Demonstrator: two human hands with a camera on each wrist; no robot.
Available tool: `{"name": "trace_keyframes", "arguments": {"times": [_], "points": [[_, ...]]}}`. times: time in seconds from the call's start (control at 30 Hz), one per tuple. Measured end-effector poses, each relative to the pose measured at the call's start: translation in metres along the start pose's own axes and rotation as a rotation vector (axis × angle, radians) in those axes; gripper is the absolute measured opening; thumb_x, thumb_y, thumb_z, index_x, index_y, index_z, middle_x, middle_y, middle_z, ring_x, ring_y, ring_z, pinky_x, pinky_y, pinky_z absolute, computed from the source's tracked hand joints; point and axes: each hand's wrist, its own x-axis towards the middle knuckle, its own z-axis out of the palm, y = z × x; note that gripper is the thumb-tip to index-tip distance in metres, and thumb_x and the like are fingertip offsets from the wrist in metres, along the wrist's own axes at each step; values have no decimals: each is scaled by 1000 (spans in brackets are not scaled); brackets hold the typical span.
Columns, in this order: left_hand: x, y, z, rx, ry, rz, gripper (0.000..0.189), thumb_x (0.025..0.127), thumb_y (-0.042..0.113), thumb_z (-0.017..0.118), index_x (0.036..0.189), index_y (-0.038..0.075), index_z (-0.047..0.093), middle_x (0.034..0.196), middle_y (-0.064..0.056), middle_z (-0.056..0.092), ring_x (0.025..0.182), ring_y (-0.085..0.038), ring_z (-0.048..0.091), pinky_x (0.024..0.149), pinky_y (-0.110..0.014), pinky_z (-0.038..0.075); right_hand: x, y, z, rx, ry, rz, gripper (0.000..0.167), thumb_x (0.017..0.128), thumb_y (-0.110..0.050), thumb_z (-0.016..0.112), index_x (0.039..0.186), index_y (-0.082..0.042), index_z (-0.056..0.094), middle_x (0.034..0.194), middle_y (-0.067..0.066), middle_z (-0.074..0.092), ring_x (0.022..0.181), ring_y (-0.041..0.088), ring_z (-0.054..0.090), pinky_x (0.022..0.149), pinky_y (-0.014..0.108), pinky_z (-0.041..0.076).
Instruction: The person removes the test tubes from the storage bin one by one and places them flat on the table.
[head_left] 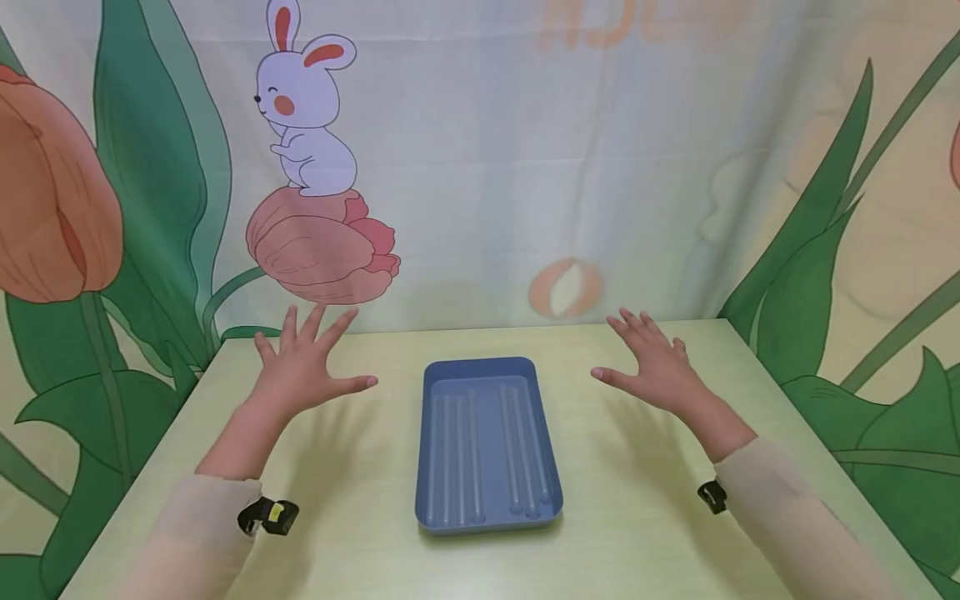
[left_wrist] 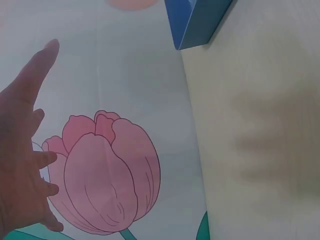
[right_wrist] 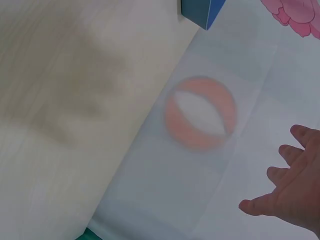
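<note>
A blue rectangular tray sits on the table between my two hands. Several clear test tubes lie lengthwise along its left side. A second group of clear test tubes lies along its right side. My left hand is held above the table left of the tray, fingers spread and touching nothing. On the other side my right hand hovers likewise, its fingers spread and holding nothing. Each wrist view catches only a corner of the tray, the left one showing its blue wall.
The pale table ends at a cloth backdrop printed with tulips and a rabbit. Both hands cast shadows on the tabletop. A black wrist device is on the left sleeve, and another dark device on the right.
</note>
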Motion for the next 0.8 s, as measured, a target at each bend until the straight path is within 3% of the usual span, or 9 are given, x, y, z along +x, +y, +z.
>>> {"name": "trace_keyframes", "arguments": {"times": [0.37, 0.8], "points": [[-9, -5, 17, -34, 30, -2, 95, 87, 57, 72, 162, 20, 27, 170, -26, 14, 153, -60, 4, 111, -88, 5, -6, -3, 16, -2, 62, -35, 82, 96, -47, 65, 160, -8, 33, 170, 19, 25, 157, 44, 19, 116, 80, 19], [-18, 0, 31, -89, 40, 15, 91, 91, 51, 70, 162, 16, 27, 167, -27, 24, 152, -56, 20, 113, -81, 24, -14, -6, 35, 83, 125, -60, 77, 94, -39, 71, 156, -5, 41, 164, 22, 37, 150, 47, 31, 118, 69, 32]]}}
